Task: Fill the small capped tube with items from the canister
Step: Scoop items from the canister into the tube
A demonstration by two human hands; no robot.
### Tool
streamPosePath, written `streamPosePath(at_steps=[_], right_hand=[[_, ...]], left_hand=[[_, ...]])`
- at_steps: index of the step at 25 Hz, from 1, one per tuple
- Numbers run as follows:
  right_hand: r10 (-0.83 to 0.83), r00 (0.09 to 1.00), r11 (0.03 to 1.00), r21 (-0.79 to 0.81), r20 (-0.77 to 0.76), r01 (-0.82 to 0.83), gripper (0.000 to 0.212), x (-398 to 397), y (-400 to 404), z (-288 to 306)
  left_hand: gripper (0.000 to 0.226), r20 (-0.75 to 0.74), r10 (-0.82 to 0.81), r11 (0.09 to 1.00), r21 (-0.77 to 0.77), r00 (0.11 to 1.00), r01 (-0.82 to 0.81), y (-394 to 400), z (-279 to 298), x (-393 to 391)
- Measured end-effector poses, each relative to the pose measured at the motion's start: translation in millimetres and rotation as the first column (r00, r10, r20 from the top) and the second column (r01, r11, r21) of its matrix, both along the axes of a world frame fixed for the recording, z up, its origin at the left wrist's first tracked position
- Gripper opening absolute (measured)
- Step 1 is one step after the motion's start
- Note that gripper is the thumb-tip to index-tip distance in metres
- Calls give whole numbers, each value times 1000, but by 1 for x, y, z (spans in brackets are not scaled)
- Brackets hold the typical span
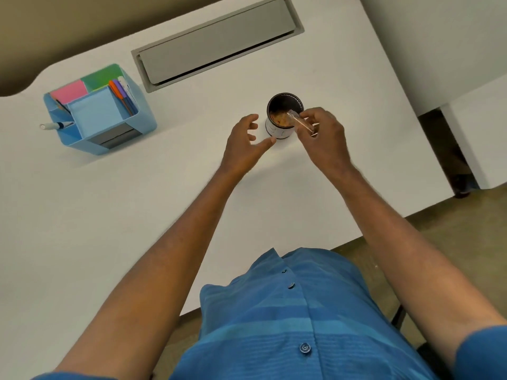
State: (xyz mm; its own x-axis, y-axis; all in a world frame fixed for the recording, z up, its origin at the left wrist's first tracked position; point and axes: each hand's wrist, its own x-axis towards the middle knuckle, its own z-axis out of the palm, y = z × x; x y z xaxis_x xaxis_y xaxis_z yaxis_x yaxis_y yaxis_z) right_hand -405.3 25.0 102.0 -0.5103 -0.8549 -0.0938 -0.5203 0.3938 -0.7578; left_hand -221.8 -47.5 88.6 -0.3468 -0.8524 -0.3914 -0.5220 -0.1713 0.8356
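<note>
White worktop (137,215) fills most of our view, seen from above, with tan floor showing past its edges. Our task's thing, a small clear tube (300,122), is pinched in the fingers of our right hand (322,135). Its long axis is tilted: one end points up and to the left, over the open mouth of the canister (284,116), and the other end runs back down into our fingers. We cannot tell whether its cap is on or off.

That canister stands upright on the worktop, just left of our right hand and between our two hands. It is dark inside, with pale outer walls, and holds a loose heap of small orange-brown items low down; they are too blurred to name.

Our left hand (247,144) hovers open and empty just left of the canister, fingers curled toward it, thumb tip near its base but apparently not touching. It looks ready to steady the canister or pick from it.

Far off to the left of both hands sits a blue desk organiser (104,133) holding coloured sticky notes and pens. Beyond the canister lies a grey cable hatch (216,42) set into the worktop.
</note>
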Motion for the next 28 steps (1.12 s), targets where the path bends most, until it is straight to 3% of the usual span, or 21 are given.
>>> streamPosePath(at_steps=[3, 6, 14, 24, 28], right_hand=[[71, 989, 994, 90, -134, -59, 26, -19, -8, -3], [142, 969, 986, 118, -203, -119, 27, -23, -17, -4], [192, 956, 978, 121, -220, -169, 25, -25, -26, -11], [167, 968, 980, 140, -186, -142, 28, -27, -22, -14], [134, 980, 971, 219, -149, -100, 32, -23, -12, -16]], left_hand=[[98, 94, -99, 994, -39, 991, 103, -17, -14, -28], [109, 113, -135, 987, -70, 984, 144, -28, -20, -50], [96, 173, -162, 959, -204, 972, 196, -37, -39, -62], [97, 187, -160, 956, -217, 969, 199, -35, -39, -59], [97, 229, -163, 960, -187, 960, 208, -29, -33, -40]])
